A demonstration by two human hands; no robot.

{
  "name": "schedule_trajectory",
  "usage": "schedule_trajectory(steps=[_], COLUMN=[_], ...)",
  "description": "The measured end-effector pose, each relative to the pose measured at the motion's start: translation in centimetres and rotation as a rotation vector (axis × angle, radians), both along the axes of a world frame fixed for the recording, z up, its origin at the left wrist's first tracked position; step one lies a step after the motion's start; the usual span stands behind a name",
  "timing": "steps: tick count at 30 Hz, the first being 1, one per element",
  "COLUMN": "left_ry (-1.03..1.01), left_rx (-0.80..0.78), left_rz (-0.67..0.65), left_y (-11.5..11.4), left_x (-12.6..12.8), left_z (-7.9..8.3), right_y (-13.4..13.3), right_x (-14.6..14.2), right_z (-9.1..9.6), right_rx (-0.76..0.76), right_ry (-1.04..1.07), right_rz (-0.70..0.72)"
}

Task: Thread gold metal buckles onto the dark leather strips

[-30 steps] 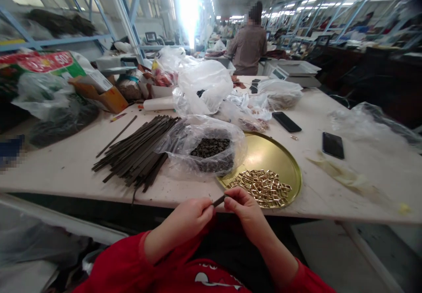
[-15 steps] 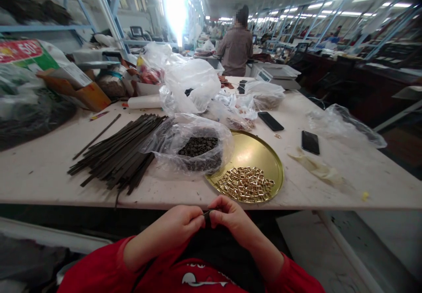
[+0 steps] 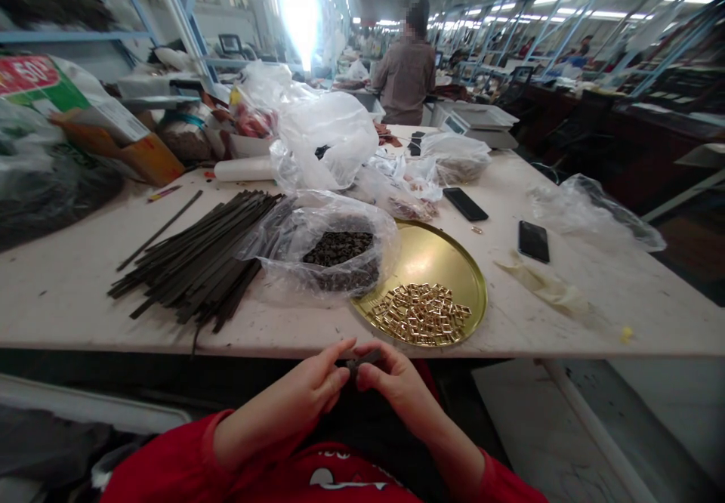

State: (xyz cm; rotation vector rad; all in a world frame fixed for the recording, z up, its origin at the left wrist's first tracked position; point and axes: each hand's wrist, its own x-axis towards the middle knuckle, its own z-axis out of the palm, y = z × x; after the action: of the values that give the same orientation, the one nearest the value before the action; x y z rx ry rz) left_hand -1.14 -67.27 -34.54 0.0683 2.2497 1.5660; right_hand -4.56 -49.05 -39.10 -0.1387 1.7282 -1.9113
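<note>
Both of my hands are close together just in front of the table's near edge. Between the fingertips is a short dark strip (image 3: 367,359), partly hidden by the fingers. My right hand (image 3: 396,382) pinches it between thumb and bent index finger. At its other end is my left hand (image 3: 311,386), its index finger raised and straighter, the thumb and other fingers at the strip in a loose hold. Beyond them, a round gold tray (image 3: 447,250) carries a heap of small gold metal buckles (image 3: 422,314). To its left, an open clear plastic bag (image 3: 272,239) contains many small dark pieces (image 3: 340,254).
A pile of long dark strips (image 3: 204,254) lies at the left of the table (image 3: 623,291). Two phones (image 3: 465,204) and a crumpled yellowish sheet (image 3: 544,284) lie to the right. White plastic bags (image 3: 328,137) stand behind. A person (image 3: 405,72) stands farther back.
My left index finger has lifted and straightened, and the left hand's pinch has loosened. More of the dark strip shows at my right fingers. The view has shifted slightly.
</note>
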Motion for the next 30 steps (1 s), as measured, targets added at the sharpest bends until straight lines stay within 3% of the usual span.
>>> schedule_trajectory(steps=[3, 5, 7, 9, 14, 20, 25, 30], left_ry=[-0.009, -0.01, 0.007, 0.024, -0.034, 0.093, 0.197, 0.077], left_rx=[0.04, 0.017, -0.032, -0.049, -0.064, -0.094, -0.059, 0.005], left_rz=[-0.042, 0.018, 0.108, 0.156, 0.156, 0.111, 0.089, 0.069], left_y=[-0.3, -0.3, 0.0, 0.2, 0.4, 1.0, 1.7, 1.9], left_x=[-0.8, -1.4, -1.7, -1.8, -1.0, -2.0, -3.8, -4.4], left_z=[-0.7, -1.1, -1.6, -1.9, -1.5, 0.0, 0.7, 0.9], right_y=[2.4, 3.7, 4.2, 4.1, 3.7, 3.8, 2.5, 1.1], right_x=[-2.3, -4.0, -5.2, -5.8, -6.0, -6.2, -5.3, -4.2], right_z=[0.3, 0.6, 0.8, 0.6, -0.1, 0.3, 3.0, 4.5], right_rx=[0.551, 0.921, 1.121, 1.173, 1.071, 0.897, 0.397, 0.144], right_ry=[0.466, 0.673, 0.749, 0.76, 0.687, 0.624, 0.357, 0.141], right_rz=[-0.066, -0.04, 0.054, 0.124, 0.1, 0.036, 0.084, 0.149])
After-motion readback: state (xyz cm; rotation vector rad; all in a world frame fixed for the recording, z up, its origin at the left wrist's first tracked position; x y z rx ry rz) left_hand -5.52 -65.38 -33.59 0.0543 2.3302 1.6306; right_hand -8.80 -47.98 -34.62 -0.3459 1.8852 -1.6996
